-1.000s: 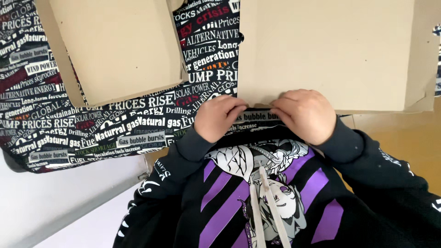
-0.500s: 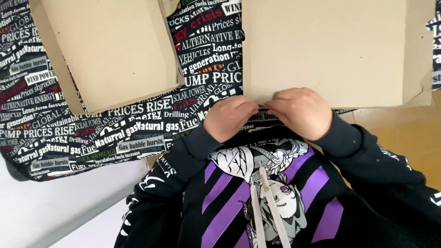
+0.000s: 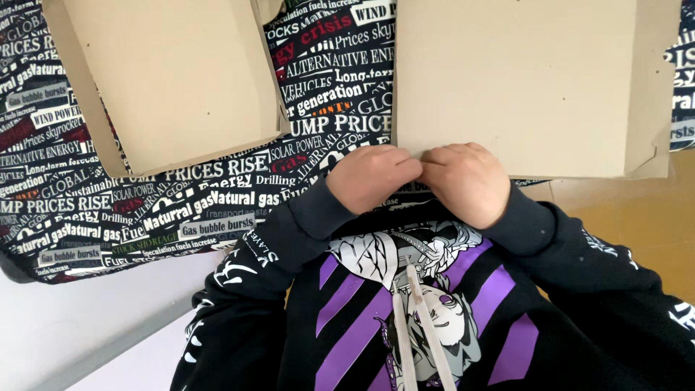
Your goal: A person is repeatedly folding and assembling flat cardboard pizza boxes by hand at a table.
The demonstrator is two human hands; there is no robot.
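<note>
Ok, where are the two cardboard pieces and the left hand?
Left cardboard piece [image 3: 174, 80], head view, middle of its flat face.
Right cardboard piece [image 3: 521, 80], head view, middle of its face.
Left hand [image 3: 373, 177], head view, back of the hand.

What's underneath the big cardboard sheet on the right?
The right cardboard sheet lies on the black printed fabric, which shows past its left and right edges. Both hands, left hand and right hand, press its near edge. What lies beneath its middle is covered.

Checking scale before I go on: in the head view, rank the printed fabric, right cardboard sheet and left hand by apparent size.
1. Printed fabric, though cardboard covers part of it.
2. Right cardboard sheet.
3. Left hand, smallest, though nearer the camera.
</note>
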